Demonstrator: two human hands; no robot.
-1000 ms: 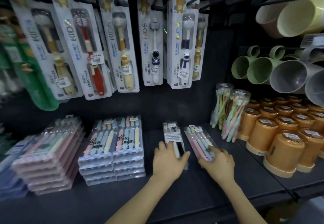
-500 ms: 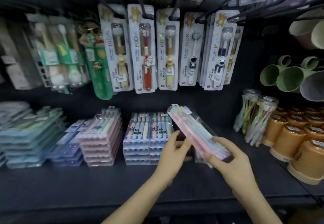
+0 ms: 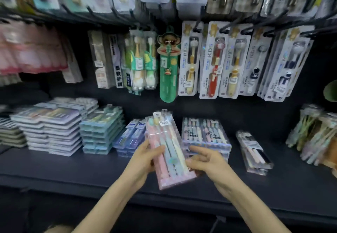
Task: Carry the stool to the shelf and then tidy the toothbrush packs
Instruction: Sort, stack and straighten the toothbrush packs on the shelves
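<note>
Above shelf, left hand, right hand, fingers clamped on tilted toothbrush pack

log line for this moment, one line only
phase: tidy | left hand: grips pack left edge | right hand: holds right edge | pack: held above shelf, tilted

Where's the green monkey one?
In the head view, the green monkey pack hangs mid-wall, between the frog packs on its left and the white KIDS packs on its right, above the held pastel toothbrush pack.
</note>
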